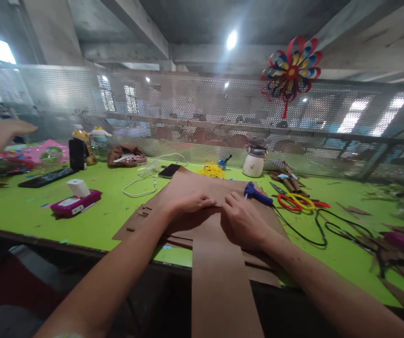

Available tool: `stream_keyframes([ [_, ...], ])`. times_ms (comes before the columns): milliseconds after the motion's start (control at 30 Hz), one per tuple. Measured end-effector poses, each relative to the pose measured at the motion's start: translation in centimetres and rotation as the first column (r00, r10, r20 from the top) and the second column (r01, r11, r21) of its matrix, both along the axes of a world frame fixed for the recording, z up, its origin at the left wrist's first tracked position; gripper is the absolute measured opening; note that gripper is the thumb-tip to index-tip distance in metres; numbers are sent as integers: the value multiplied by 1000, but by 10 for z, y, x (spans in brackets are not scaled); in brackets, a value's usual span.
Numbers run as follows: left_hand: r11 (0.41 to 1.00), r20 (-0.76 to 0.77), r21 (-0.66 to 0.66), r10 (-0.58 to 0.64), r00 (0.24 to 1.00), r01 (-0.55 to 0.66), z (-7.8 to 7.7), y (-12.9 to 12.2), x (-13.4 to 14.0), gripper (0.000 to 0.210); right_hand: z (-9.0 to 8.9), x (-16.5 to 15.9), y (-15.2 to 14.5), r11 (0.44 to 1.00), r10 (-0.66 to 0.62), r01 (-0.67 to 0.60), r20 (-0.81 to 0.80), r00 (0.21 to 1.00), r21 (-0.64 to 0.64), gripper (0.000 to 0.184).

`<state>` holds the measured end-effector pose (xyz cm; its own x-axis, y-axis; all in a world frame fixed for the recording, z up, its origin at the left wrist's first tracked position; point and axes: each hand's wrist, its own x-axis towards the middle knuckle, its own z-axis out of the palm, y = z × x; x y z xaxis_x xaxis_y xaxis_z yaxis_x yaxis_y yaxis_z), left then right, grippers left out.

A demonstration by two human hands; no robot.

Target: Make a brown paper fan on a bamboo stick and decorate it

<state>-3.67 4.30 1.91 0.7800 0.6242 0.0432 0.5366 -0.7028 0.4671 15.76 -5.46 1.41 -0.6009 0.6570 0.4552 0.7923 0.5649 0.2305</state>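
A long strip of brown kraft card point(219, 281) runs from between my hands over the table's front edge towards me. At its far end, my left hand point(194, 203) is closed, fingertips pinching the strip's edge. My right hand point(242, 219) is closed on the same edge, fingers curled and thumb hidden. Beneath the strip lie more brown card sheets point(184, 180), some with slots cut at the left. Just beyond my right hand, a blue glue gun point(258, 194) rests on the sheets, its black cord trailing right.
Scissors point(296, 201) with red and yellow handles lie right of the glue gun. A white jar point(254, 162), yellow shreds point(211, 170) and a phone point(170, 171) stand behind. At left are a purple power strip point(76, 204) and another person's hand point(15, 127).
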Motion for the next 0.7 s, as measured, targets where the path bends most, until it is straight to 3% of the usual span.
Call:
stream_keyframes([
  [133, 990, 64, -140, -14, 998, 23, 1, -5, 2, 38, -3, 2, 5, 999, 14, -16, -69, 998, -30, 13],
  [233, 985, 83, -170, 7, 997, 7, 5, -10, 2, 38, -6, 4, 10, 993, 2, -37, -305, 953, -111, 15],
  [300, 990, 91, -136, -6, 996, 18, 8, -14, 2, 38, -6, 7, 13, 978, -57, -53, -497, 866, -204, 23],
  [400, 996, 94, -86, -19, 995, 27, 12, -20, 4, 38, 0, 11, 16, 915, -166, -123, -637, 753, -384, 32],
  [533, 998, 97, -60, -11, 995, 17, 13, -24, 8, 35, 3, 14, 17, 782, -232, -260, -652, 722, -566, 23],
  [600, 999, 98, -49, -9, 995, 14, 12, -24, 9, 34, -2, 14, 19, 734, -250, -304, -657, 711, -608, 30],
  [700, 999, 118, -41, -4, 993, 9, 11, -24, 9, 33, -10, 16, 25, 719, -279, -344, -705, 652, -603, 32],
])
